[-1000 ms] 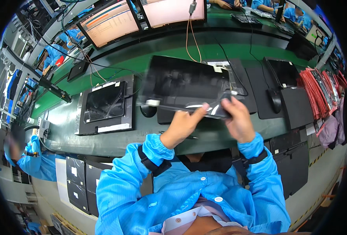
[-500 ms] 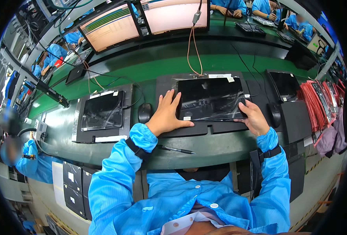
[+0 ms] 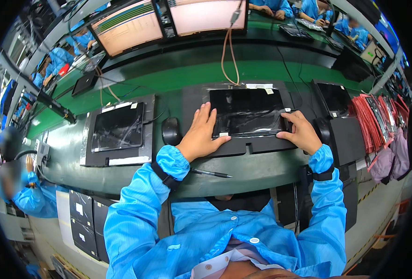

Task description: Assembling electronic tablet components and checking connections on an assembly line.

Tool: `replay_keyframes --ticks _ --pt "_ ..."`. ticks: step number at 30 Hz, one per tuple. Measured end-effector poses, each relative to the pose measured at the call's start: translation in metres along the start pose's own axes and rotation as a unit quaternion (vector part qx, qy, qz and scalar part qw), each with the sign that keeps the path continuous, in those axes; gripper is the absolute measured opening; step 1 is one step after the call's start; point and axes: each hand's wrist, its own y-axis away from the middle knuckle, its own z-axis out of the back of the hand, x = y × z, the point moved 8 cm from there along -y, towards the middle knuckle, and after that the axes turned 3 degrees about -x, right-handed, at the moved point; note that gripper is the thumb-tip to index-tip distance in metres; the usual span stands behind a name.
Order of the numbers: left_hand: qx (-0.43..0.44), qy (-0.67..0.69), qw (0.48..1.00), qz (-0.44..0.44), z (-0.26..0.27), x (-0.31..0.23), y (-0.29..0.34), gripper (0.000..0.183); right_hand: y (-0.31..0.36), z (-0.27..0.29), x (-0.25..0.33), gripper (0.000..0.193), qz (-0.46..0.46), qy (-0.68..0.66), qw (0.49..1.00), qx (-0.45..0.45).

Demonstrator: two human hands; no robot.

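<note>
A black tablet (image 3: 247,111) with clear film and small white tags lies face up on a dark foam pad (image 3: 196,95) in front of me. My left hand (image 3: 200,132) is open, its fingers spread along the tablet's left edge and its thumb at the lower left corner. At the right edge, my right hand (image 3: 302,132) has bent fingers, the index by a white tag and the thumb at the lower corner, closed on that side of the tablet. What lies under its palm is hidden.
Another tablet (image 3: 118,128) rests on a pad at left, a third (image 3: 334,99) at right. Black mice (image 3: 171,131) flank the middle pad. A pen (image 3: 212,173) lies near the table edge. Red sleeves (image 3: 368,123) stand at far right; monitors (image 3: 127,28) and cables are behind.
My right thumb has moved from the screen's right edge down to its lower corner, and the index finger now shows on top. The tablet's right side sits slightly farther left. My left hand stays put.
</note>
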Motion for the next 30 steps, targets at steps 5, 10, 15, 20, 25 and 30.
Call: replay_keyframes --ticks 5,10,15,20,25,30 --pt "-0.005 0.001 1.0 -0.014 0.027 -0.001 0.011 0.087 -0.001 0.006 0.08 0.057 0.121 0.21 0.968 -0.073" --pt "-0.09 -0.126 0.986 0.062 0.119 0.06 0.08 0.071 -0.04 -0.098 0.24 0.028 0.392 -0.018 0.919 -0.024" --pt "-0.058 -0.2 0.934 0.289 0.134 0.158 0.164 0.111 -0.089 -0.214 0.311 0.022 0.459 -0.009 0.878 -0.136" --pt "-0.125 -0.15 0.954 0.229 0.137 0.159 0.173 0.111 -0.135 -0.255 0.32 0.021 0.373 0.083 0.924 0.021" --pt "-0.148 -0.221 0.939 0.22 0.159 0.154 0.17 0.087 -0.116 -0.216 0.35 0.037 0.377 0.046 0.924 0.039" --pt "-0.305 -0.19 0.925 0.125 0.193 0.139 0.19 0.063 -0.076 -0.158 0.367 0.048 0.377 0.063 0.924 0.012"
